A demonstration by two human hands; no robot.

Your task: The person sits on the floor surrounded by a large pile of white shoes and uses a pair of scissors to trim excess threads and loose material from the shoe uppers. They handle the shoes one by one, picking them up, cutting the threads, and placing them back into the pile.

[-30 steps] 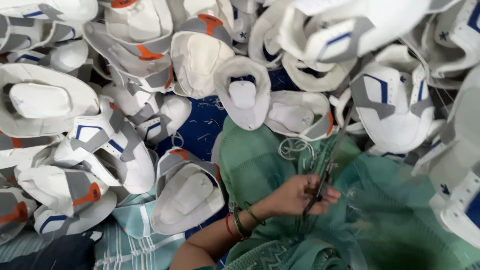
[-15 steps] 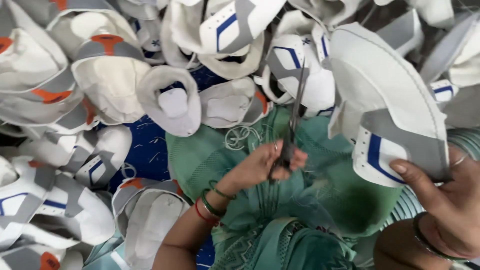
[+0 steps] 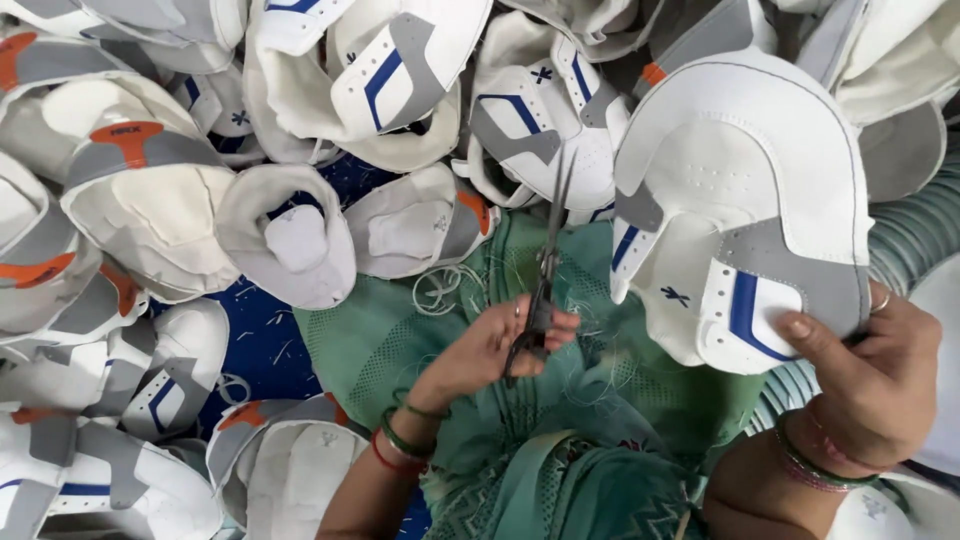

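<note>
My left hand (image 3: 495,350) is closed around a pair of slim metal scissors (image 3: 546,268), blades pointing away from me over my green-clothed lap (image 3: 400,340). Green and red bangles sit on that wrist. My right hand (image 3: 870,385) grips a white shoe upper (image 3: 740,190) with grey and blue panels by its lower right edge, holding it up just right of the scissors. The blades are beside the upper, not touching it. Loose white threads lie on the green cloth near the left hand.
Several white shoe uppers with grey, blue or orange trim are piled all around, such as one (image 3: 290,245) to the left and one (image 3: 540,110) ahead. A dark blue cloth (image 3: 265,340) shows between them. A striped green fabric (image 3: 915,235) lies at right.
The right hand has come into view and lifted the white, grey and blue upper closer to the scissors. The left hand keeps hold of the scissors over the lap.
</note>
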